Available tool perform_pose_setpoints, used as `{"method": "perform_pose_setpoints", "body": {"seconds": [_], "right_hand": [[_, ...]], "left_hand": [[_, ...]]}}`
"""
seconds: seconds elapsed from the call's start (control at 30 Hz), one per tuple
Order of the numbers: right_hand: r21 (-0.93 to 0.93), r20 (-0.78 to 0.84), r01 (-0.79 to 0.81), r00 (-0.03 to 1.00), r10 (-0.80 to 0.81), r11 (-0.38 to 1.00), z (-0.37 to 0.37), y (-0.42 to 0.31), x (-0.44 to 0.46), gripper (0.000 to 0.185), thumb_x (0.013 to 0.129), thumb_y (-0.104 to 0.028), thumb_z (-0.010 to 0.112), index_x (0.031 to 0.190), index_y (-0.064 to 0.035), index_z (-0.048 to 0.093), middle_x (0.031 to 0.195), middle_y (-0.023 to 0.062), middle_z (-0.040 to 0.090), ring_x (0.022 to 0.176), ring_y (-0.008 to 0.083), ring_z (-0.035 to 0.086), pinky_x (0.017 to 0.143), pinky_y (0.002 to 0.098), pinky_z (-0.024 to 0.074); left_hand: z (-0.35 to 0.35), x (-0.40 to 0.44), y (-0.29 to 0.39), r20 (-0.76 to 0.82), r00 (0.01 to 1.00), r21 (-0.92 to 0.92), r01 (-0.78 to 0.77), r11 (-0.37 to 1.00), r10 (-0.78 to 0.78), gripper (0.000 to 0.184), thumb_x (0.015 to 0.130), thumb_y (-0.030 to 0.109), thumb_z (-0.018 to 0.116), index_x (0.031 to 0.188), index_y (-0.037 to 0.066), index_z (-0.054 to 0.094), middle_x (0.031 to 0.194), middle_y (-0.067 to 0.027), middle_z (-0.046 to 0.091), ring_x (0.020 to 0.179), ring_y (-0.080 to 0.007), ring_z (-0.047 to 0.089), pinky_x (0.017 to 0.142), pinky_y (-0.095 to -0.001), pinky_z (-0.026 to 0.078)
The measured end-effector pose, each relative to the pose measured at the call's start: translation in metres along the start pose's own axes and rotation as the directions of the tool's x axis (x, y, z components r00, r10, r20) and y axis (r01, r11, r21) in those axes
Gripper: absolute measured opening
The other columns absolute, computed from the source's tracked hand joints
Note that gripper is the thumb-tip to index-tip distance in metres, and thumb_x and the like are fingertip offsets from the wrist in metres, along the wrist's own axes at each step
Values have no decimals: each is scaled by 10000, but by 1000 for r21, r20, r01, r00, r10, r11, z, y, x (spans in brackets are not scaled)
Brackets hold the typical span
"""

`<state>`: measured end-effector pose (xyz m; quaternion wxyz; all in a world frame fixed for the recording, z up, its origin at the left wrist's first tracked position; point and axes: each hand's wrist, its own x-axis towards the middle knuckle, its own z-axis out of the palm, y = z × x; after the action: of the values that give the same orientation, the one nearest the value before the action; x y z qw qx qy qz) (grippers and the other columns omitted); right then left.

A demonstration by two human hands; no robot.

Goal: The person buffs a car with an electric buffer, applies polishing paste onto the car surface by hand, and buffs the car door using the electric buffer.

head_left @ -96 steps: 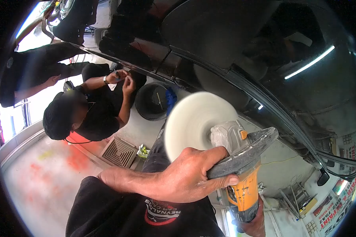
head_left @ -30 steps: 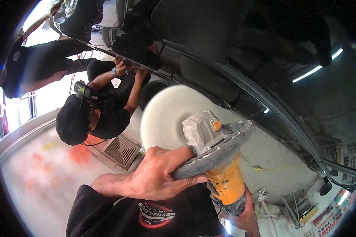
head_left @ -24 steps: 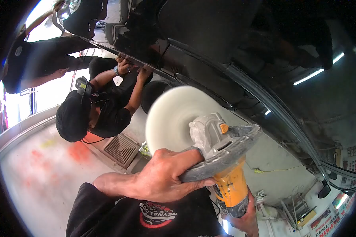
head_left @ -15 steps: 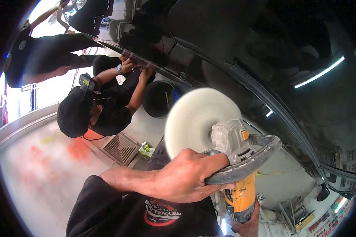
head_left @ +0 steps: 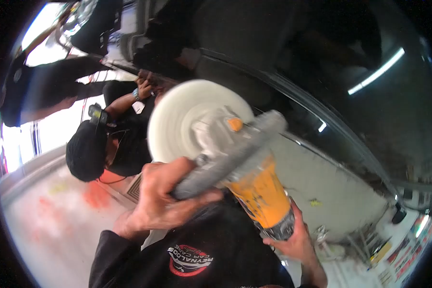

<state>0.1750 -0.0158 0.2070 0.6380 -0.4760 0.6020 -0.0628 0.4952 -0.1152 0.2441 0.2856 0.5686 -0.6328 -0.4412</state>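
Note:
A yellow and grey polisher [head_left: 261, 192] is held across the front of my body. Its round white pad [head_left: 170, 125] faces up and left, with ring-like blur on its surface. My left hand [head_left: 165, 197] is closed around the left end of the polisher's dark loop handle [head_left: 235, 153]. At the black rear end of the tool, my right hand [head_left: 295, 235] wraps round the body from below. Behind the pad lies the glossy black car panel [head_left: 293, 62]; I cannot tell whether the pad touches it.
A co-worker in a black cap [head_left: 85, 151] crouches at the left, hands near the car's side. Another person in dark clothes [head_left: 48, 86] is farther left. A side mirror [head_left: 397, 213] sticks out at the right. A floor grate [head_left: 135, 188] shows partly beside my left hand.
The polisher has moved left and slightly up in view, with both hands still on it. More of its yellow body and my right hand shows. The pad now covers part of the co-worker's arms.

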Motion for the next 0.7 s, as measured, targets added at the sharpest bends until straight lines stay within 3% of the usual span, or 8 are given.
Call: {"method": "perform_pose_setpoints", "body": {"seconds": [0.03, 0.13, 0.27, 0.33, 0.47, 0.57, 0.7], "right_hand": [[45, 13, -11, 1000, 11, 999, 2, -4, 6, 1175, 664, -229, 930, 1520, 17, 163, 1362, 224, 553, 1272, 293, 548, 1066, 423, 423], [-47, 43, 48, 998, -46, 998, 3, 6, 9, 1162, 705, -219, 895, 1554, -48, 120, 1448, 274, 454, 1311, 372, 510, 1063, 457, 436], [-24, -57, -8, 998, 6, 1000, 7, 27, -9, 1150, 697, -214, 899, 1546, -37, 144, 1423, 244, 495, 1300, 349, 527, 1057, 453, 445], [3, -113, -16, 994, 16, 1000, 17, 40, -15, 1155, 686, -219, 906, 1542, -32, 154, 1416, 234, 505, 1300, 336, 528, 1058, 446, 444], [14, -280, 107, 955, -99, 994, 34, 109, -29, 1174, 649, -246, 929, 1529, -22, 187, 1351, 226, 557, 1247, 326, 571, 1030, 439, 461], [216, -328, 129, 943, -52, 968, 49, 143, -23, 1185, 619, -323, 950, 1503, 6, 231, 1388, 162, 495, 1260, 255, 508, 1064, 396, 404], [237, -335, 86, 942, -1, 968, 52, 186, -22, 1179, 626, -316, 947, 1502, 11, 229, 1399, 165, 468, 1269, 250, 482, 1070, 392, 389]], "left_hand": [[0, -4, -5, -55, 998, 56, 3, 998, 0, 339, 742, 230, 877, 824, 7, 635, 636, -98, 644, 546, -175, 659, 518, -297, 486], [2, -8, -16, -102, 995, 36, 16, 999, -13, 348, 744, 241, 872, 794, 5, 623, 598, -88, 615, 506, -170, 627, 495, -274, 457], [23, -3, -9, -23, 995, 107, -96, 990, 99, 336, 750, 224, 865, 782, 6, 611, 590, -90, 600, 496, -187, 616, 493, -284, 449], [43, -1, -17, 23, 993, 34, -117, 993, 116, 327, 726, 215, 876, 791, 11, 629, 603, -89, 611, 512, -184, 628, 499, -294, 458], [94, -1, -25, 75, 959, -32, -273, 961, 275, 274, 759, 171, 856, 807, 18, 634, 616, -85, 637, 533, -170, 652, 494, -302, 472], [123, -1, -40, 82, 939, -50, -332, 942, 335, 268, 772, 166, 844, 786, 18, 621, 616, -89, 634, 542, -187, 663, 499, -318, 481], [164, -8, -44, 94, 930, -67, -350, 934, 355, 259, 779, 162, 834, 787, 13, 623, 616, -114, 623, 549, -215, 665, 494, -330, 482]]}}
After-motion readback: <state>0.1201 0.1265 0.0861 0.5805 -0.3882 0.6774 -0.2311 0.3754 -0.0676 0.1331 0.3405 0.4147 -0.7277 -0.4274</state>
